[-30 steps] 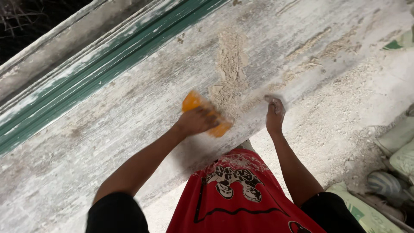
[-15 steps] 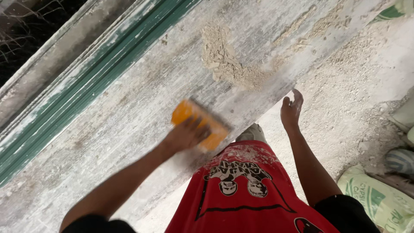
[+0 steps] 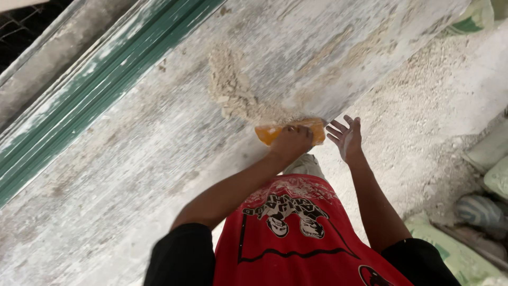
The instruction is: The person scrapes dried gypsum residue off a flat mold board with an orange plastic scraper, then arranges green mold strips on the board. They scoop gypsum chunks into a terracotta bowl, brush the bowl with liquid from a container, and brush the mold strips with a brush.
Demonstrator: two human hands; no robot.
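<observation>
My left hand [image 3: 290, 142] grips a flat orange scraper [image 3: 269, 132] and presses it against a worn whitish wall [image 3: 159, 132] low down, just under a patch of rough beige filler [image 3: 231, 90]. My right hand [image 3: 346, 137] hovers beside the scraper's right end, palm up, fingers spread, holding nothing. Pale dust coats its palm. Red shorts with a black and white print [image 3: 296, 233] fill the lower middle of the view.
A green painted frame strip [image 3: 106, 85] runs diagonally across the upper left of the wall. The floor [image 3: 423, 106] on the right is covered with pale rubble and dust. Sacks [image 3: 465, 254] and bags lie at the lower right.
My left hand has carried the scraper rightwards and down to just below the filler patch. My right hand has turned palm up and come close to the scraper.
</observation>
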